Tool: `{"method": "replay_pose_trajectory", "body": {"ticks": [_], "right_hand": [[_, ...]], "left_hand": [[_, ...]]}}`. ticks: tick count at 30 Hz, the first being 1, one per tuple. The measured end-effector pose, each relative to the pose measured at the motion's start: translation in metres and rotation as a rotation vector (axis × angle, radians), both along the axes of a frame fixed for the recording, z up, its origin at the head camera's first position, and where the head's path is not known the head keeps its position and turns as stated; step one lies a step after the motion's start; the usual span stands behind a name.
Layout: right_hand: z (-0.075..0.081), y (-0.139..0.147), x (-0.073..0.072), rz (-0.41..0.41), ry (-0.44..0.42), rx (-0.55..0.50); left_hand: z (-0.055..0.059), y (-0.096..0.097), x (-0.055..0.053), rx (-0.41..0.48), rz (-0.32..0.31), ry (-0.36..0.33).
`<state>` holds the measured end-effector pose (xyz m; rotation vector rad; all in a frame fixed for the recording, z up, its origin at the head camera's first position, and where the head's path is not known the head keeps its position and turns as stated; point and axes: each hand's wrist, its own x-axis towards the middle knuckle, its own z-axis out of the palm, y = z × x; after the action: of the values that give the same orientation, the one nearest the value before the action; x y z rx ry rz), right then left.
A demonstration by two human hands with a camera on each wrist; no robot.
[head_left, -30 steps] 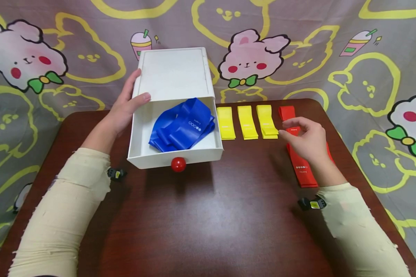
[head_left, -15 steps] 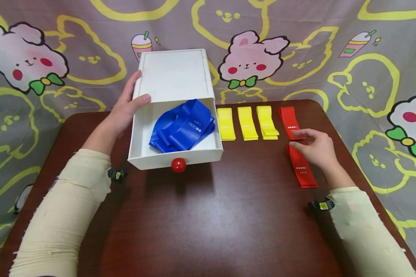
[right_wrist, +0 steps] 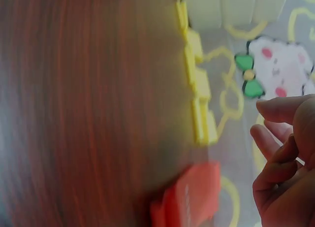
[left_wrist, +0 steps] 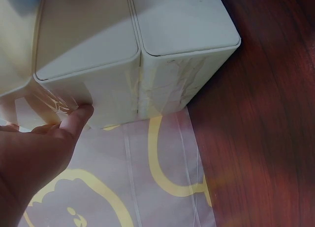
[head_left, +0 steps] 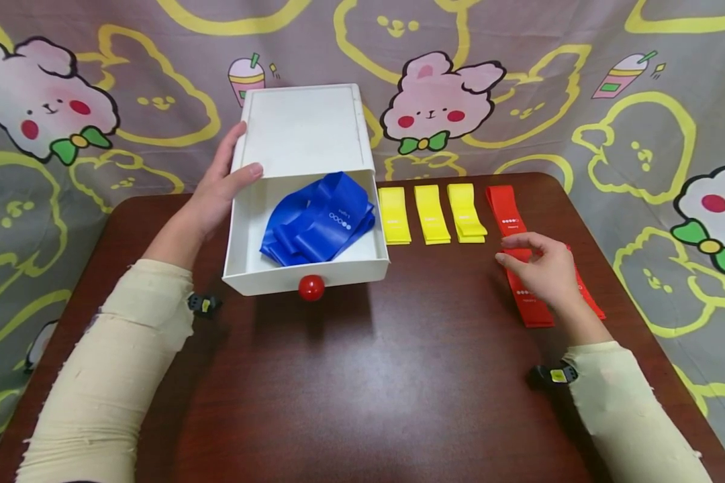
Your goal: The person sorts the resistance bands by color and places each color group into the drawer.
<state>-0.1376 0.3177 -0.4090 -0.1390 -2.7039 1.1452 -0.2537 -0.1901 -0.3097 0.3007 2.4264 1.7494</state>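
A white drawer unit (head_left: 305,127) stands on the table, its drawer (head_left: 248,275) pulled out. In the drawer lies a heap of blue resistance bands (head_left: 320,221). My left hand (head_left: 208,194) rests against the unit's left side, with the thumb over its front top edge. In the left wrist view a fingertip presses the white casing (left_wrist: 113,94). My right hand (head_left: 544,265) hovers over the folded red resistance bands (head_left: 522,288), thumb and index finger apart and nothing between them. It partly covers the red bands. Another red band (head_left: 504,204) lies just behind it.
Folded yellow resistance bands (head_left: 431,215) lie in a row at the back, right of the drawer unit. A red ball knob (head_left: 311,287) sticks out from the drawer front. A patterned cloth (head_left: 538,100) hangs behind the dark wooden table (head_left: 350,389).
My right hand has moved from beside the yellow bands towards me, over the nearer red bands, and the back red band is more exposed. The left hand and drawer unit stay put.
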Motion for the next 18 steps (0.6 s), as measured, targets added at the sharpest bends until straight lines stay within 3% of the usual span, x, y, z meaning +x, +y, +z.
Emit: {"method": "replay_pose_trajectory", "body": {"ticks": [5, 10, 18], "right_hand": [[0.010, -0.026, 0.011, 0.075, 0.106, -0.040], [0.022, -0.054, 0.024, 0.144, 0.156, -0.111], [0.075, -0.115, 0.054, 0.294, 0.261, -0.175]], "left_hand": [[0.000, 0.000, 0.000, 0.012, -0.005, 0.009], [0.000, 0.000, -0.001, 0.012, -0.010, 0.011], [0.000, 0.000, -0.001, 0.023, -0.011, 0.008]]}}
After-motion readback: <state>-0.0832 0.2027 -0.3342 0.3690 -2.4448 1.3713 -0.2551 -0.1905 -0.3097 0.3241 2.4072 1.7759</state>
